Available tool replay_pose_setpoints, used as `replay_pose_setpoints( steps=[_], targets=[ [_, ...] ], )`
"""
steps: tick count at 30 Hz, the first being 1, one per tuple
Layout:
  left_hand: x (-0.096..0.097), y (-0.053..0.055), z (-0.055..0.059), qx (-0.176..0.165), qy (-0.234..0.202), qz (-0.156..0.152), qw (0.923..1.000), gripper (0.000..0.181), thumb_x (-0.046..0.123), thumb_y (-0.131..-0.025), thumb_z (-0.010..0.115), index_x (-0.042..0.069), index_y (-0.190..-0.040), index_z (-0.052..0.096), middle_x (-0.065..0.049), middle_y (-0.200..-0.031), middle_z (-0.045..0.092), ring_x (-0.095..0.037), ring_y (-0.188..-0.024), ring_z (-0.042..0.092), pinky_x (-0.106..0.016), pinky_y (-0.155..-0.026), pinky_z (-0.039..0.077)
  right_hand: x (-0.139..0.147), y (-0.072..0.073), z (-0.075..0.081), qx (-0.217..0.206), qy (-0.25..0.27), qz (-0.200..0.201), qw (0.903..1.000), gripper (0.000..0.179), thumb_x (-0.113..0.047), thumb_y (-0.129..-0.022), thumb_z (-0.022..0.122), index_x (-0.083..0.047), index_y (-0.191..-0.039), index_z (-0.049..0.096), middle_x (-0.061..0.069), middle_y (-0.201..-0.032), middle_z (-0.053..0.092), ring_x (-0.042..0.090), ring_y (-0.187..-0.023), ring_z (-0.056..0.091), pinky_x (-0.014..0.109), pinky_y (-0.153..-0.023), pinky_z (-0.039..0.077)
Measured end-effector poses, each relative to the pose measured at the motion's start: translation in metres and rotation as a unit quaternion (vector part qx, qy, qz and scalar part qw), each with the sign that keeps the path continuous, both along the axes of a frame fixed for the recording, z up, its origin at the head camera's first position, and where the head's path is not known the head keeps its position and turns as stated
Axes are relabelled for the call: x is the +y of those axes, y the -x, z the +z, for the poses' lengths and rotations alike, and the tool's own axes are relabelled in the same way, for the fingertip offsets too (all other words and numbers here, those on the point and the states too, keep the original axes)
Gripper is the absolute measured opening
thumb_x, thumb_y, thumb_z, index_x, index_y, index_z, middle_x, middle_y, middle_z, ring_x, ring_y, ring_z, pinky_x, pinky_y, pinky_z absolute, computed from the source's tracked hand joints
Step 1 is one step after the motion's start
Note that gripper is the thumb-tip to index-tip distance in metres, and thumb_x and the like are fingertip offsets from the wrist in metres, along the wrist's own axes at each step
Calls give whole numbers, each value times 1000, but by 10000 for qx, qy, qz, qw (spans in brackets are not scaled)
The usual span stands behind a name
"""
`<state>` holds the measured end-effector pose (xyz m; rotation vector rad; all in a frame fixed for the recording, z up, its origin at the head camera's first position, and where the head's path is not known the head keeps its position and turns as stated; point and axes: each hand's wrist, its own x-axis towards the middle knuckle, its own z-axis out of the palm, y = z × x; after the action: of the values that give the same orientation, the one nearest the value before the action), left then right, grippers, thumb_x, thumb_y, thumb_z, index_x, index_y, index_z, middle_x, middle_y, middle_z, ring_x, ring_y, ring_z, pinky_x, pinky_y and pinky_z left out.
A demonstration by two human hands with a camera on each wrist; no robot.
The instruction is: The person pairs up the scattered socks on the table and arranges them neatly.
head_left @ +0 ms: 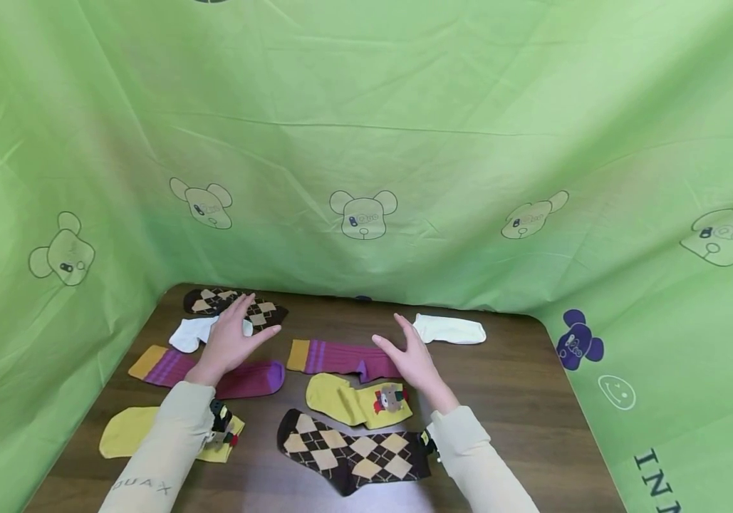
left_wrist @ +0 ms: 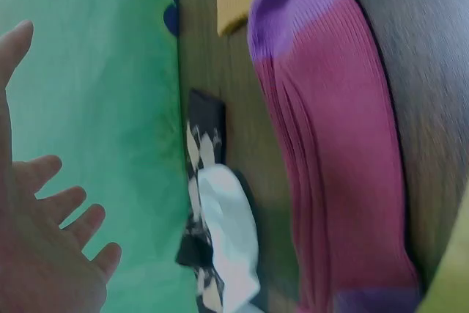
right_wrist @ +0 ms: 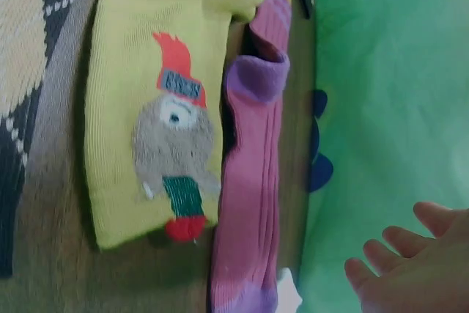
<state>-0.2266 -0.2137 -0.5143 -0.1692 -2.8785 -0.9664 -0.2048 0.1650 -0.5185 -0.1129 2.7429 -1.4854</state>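
My left hand [head_left: 230, 340] hovers with spread fingers over the left side of the table, holding nothing. Beneath and around it lie a white sock [head_left: 191, 332], a brown argyle sock [head_left: 266, 313] and a maroon sock with purple and mustard ends [head_left: 247, 381]. Empty too, my right hand [head_left: 414, 360] hangs with thumb and fingers apart above a second maroon sock [head_left: 340, 358]. Close by are another white sock [head_left: 452, 329] and a yellow sock [right_wrist: 117, 144] with a bear figure. Nearer the front lies a second argyle sock [head_left: 353, 456]; another yellow sock [head_left: 125, 434] is partly hidden by my left sleeve.
The socks lie spread on a dark wooden table [head_left: 520, 413]. Green cloth [head_left: 366, 157] printed with bear heads hangs behind the table and along both sides, meeting its edges.
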Motion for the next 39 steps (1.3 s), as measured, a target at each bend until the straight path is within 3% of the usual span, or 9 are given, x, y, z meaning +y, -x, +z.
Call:
replay_pose_setpoints(
  steps=[10,16,21,33,39],
  targets=[
    [-44,-1,-7,87,-13,428,9990,95,54,-94,67,-7,-156,27,-34,-156,28,-57,-139,28,-70,-110,24,-21,3,-4,-195,314,4,9993,85,-64,-92,63,-19,-159,36,11,-162,32,34,-147,28,57,-116,25],
    [-69,2,-9,-302,260,788,9961,93,57,-98,56,-12,-154,26,-39,-154,27,-61,-136,28,-75,-104,25,-34,8,-6,-128,408,55,9991,84,-64,-92,63,-18,-157,38,14,-161,34,35,-146,30,56,-116,26],
    [-84,3,-11,-524,368,894,9939,85,52,-101,53,-11,-153,28,-40,-152,28,-63,-132,30,-78,-98,28,-49,15,-4,-142,444,71,9989,81,-63,-93,62,-17,-156,41,15,-159,37,35,-145,33,55,-115,28],
    [-101,6,-17,-993,598,918,9890,80,40,-100,55,-15,-150,27,-43,-148,28,-66,-129,29,-78,-99,27,-96,35,2,-323,386,525,9974,77,-61,-94,62,-19,-155,42,11,-158,39,29,-145,35,48,-115,31],
    [-102,3,-13,-1186,736,974,9854,75,35,-101,53,-17,-149,28,-44,-146,29,-66,-127,31,-76,-96,30,-118,41,10,-430,322,787,9955,73,-58,-97,60,-17,-154,44,13,-157,41,31,-144,37,48,-114,33]
  ],
)
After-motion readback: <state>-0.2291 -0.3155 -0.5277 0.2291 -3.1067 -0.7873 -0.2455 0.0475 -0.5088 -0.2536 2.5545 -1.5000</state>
